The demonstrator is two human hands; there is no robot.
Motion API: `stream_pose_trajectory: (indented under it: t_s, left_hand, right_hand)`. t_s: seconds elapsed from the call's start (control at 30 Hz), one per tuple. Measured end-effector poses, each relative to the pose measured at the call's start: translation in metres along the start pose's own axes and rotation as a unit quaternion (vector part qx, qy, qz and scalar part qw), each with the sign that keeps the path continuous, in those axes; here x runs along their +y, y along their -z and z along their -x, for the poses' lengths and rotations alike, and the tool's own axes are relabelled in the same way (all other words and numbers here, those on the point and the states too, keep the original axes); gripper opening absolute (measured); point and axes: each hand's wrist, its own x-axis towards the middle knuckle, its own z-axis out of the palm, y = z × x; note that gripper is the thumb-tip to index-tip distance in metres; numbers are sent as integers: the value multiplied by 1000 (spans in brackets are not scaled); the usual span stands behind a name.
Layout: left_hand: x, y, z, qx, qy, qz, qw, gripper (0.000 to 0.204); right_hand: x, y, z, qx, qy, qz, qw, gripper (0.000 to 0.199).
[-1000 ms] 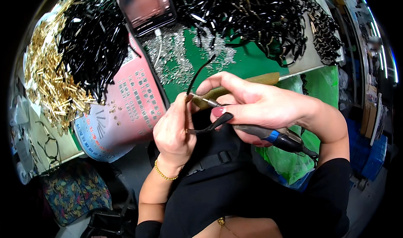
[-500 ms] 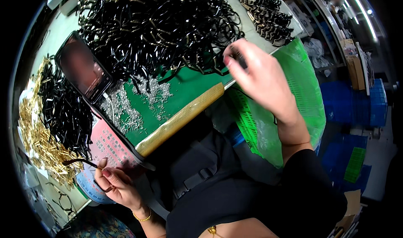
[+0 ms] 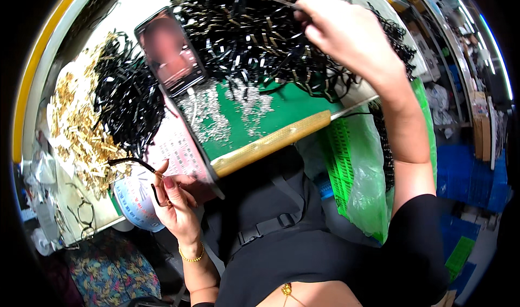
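Observation:
My left hand [image 3: 176, 198] is at the lower left, its fingers pinched round a dark, curved eyeglass temple [image 3: 132, 160]; a second dark curved end shows below the fingers. Over the far heap of black eyeglass frames [image 3: 244, 41] is my right hand [image 3: 346, 33], closed on a slim tool [image 3: 283, 2] with a pale, narrow tip. What kind of tool it is I cannot tell. Small silver metal parts [image 3: 206, 114] lie scattered on the green mat [image 3: 292, 98] between the heap and me.
A phone [image 3: 170, 52] leans beside a pile of black temples [image 3: 127, 90]. Gold-coloured pieces [image 3: 81, 123] lie further left. A gold-wrapped padded edge [image 3: 271, 143] lines the table front. To the right hangs a green basket [image 3: 340, 166] with a plastic bag.
My right hand has moved up and away from the table's near edge, over the frame heap, the slim tool now visible in it. My left hand still pinches the temple. The whole view has shifted.

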Motion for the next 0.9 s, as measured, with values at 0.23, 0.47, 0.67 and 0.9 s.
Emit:
stream_pose_trajectory:
  t_s: [0.23, 0.47, 0.67, 0.9]
  left_hand:
    - [-3, 24, -7, 34, 13, 139, 990, 36]
    - [3, 32, -23, 128, -101, 51, 985, 34]
    - [-3, 38, -22, -76, -109, -24, 991, 31]
    - [-18, 1, -32, -61, -223, -294, 927, 32]
  right_hand:
    - [-33, 32, -22, -53, -79, -290, 952, 21]
    - [-173, -39, -1, -168, 126, -385, 899, 30]
    - [-153, -26, 7, -165, 72, -315, 932, 39]
    - [-133, -11, 54, -243, 70, -204, 946, 38]
